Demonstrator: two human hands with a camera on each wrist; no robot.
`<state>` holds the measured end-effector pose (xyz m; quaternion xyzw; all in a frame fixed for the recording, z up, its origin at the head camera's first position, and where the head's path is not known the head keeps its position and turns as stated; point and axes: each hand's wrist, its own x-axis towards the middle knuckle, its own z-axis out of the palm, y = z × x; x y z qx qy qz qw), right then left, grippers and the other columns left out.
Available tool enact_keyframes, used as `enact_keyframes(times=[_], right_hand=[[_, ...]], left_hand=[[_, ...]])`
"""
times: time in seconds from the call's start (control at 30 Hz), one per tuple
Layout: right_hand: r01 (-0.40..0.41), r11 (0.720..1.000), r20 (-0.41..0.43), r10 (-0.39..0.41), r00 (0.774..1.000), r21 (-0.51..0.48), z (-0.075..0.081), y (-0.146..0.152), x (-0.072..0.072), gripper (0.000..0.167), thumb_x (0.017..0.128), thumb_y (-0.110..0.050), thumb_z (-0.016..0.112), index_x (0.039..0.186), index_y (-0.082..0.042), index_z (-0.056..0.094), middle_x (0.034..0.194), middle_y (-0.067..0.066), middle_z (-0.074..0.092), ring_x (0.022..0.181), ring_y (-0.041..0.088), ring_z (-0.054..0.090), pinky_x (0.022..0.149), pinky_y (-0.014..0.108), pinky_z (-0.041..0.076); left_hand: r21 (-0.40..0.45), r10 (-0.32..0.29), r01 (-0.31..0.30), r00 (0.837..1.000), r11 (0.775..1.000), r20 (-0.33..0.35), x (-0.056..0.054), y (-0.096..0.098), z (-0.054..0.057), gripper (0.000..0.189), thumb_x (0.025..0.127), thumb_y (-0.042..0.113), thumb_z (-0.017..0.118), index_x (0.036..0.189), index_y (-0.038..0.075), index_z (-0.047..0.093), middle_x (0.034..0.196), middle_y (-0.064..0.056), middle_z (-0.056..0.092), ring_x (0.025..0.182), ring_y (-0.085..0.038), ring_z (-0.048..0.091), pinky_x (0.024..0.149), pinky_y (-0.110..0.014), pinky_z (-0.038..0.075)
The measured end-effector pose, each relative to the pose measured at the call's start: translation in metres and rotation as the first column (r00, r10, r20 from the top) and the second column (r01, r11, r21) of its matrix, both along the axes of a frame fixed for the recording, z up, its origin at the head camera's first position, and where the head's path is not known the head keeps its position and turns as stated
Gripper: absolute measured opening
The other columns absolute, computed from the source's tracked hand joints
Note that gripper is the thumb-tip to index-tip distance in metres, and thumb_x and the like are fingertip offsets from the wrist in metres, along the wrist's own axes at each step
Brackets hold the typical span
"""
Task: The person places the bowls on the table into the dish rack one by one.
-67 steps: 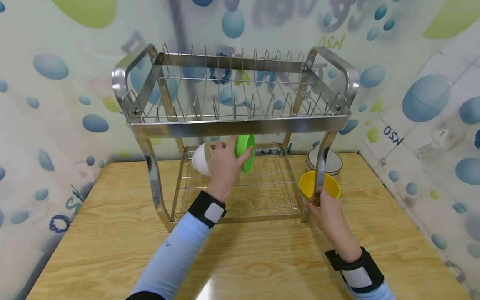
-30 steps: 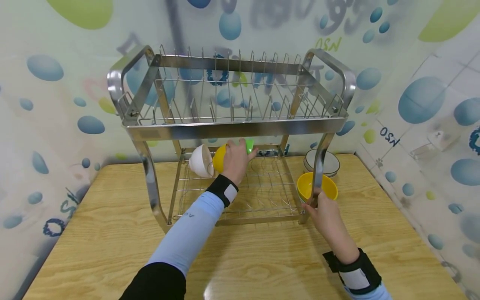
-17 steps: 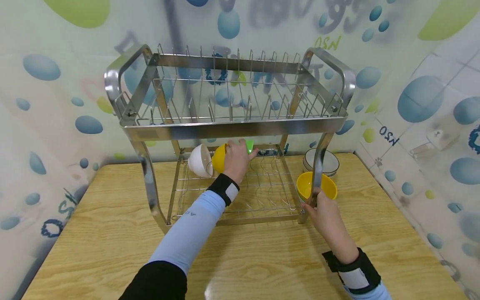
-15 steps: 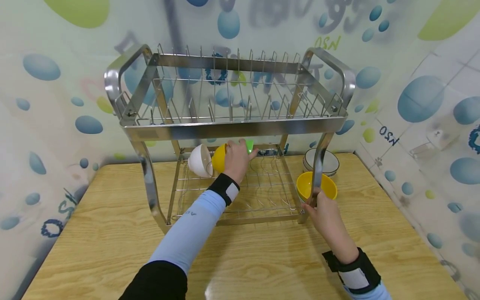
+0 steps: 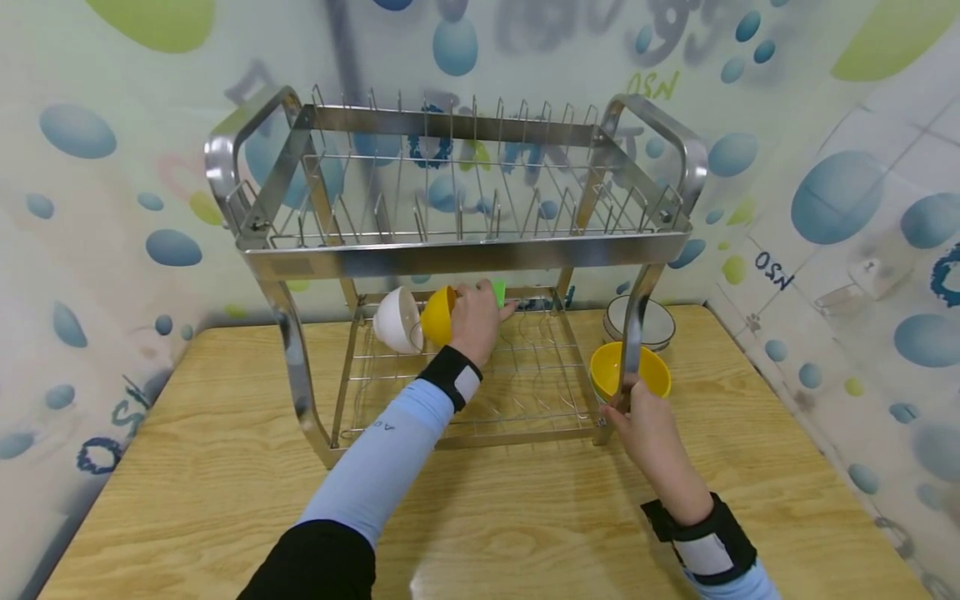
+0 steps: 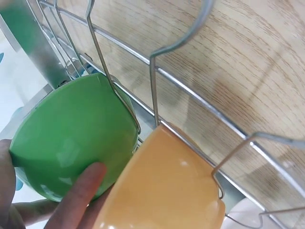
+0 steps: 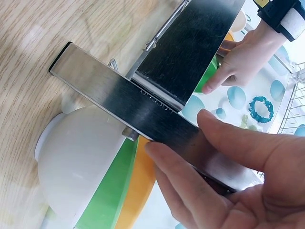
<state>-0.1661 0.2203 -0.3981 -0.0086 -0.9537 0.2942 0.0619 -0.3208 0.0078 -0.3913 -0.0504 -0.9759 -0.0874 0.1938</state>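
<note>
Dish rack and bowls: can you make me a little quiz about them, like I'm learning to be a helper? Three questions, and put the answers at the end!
1. What does the left hand hold?
A) a fork
B) a green bowl
C) a blue plate

2. True or false: the right hand holds a bowl.

3. Look at the stack beside the rack. Put its bowls in order from the table up: yellow, white, green.

Key:
1. B
2. False; it grips the rack.
3. White, green, yellow.
</note>
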Motion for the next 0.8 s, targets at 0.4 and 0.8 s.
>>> enact_keyframes(times=[0.4,0.8], right_hand=[[-0.021,1.0,-0.021,0.021,1.0,-0.008,-0.0021,0.0011,0.0007,0.032,0.086,-0.008,0.068,0.107,0.005,0.048,0.083,0.015,0.062,0.074,0.026,0.063,0.058,0.034,0.05],[-0.007,1.0,0.0,0.007,1.0,-0.017,-0.0025,0.0009,0.0001,0.031,0.087,-0.01,0.068,0.107,0.003,0.047,0.082,0.014,0.061,0.07,0.023,0.061,0.056,0.031,0.047]], left_hand=[[-0.113,0.039,-0.043,0.998,0.993,-0.04,0.0015,0.0035,-0.0066,0.074,0.087,0.065,0.045,0.115,-0.002,0.059,0.084,-0.018,0.064,0.06,-0.02,0.063,0.048,-0.024,0.053],[-0.19,0.055,-0.067,0.996,0.98,-0.067,0.0043,0.0055,-0.0076,0.079,0.086,0.069,0.042,0.115,-0.002,0.06,0.091,-0.019,0.069,0.062,-0.019,0.067,0.044,-0.021,0.05]])
